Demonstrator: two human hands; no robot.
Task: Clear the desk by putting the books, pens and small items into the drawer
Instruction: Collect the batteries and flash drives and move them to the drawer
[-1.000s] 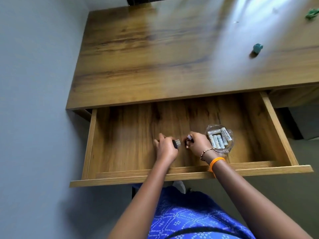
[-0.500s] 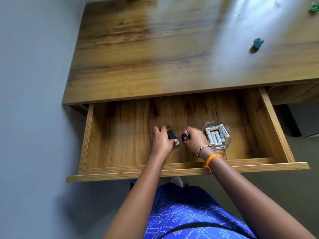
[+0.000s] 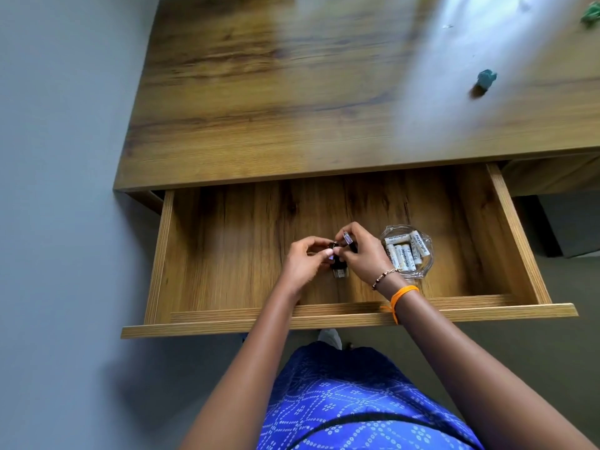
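Note:
The wooden drawer [image 3: 227,254] stands pulled out under the desk [image 3: 292,92]. Both my hands are inside it, near the middle. My left hand [image 3: 302,261] pinches a small black item [image 3: 337,264] that looks like a flash drive. My right hand [image 3: 363,254] pinches another small item with a clear end [image 3: 347,238], held close against the first. A glass dish [image 3: 425,264] with several white batteries [image 3: 404,251] sits on the drawer floor just right of my right hand.
On the desk top at the right lie a small teal object [image 3: 486,79] and a green object [image 3: 591,15] at the frame's edge. A grey wall runs along the left. The drawer's front rail [image 3: 324,323] is close to my body.
My hands have come together at the drawer's middle, and the two small items now meet between my fingers. The view has tilted a little.

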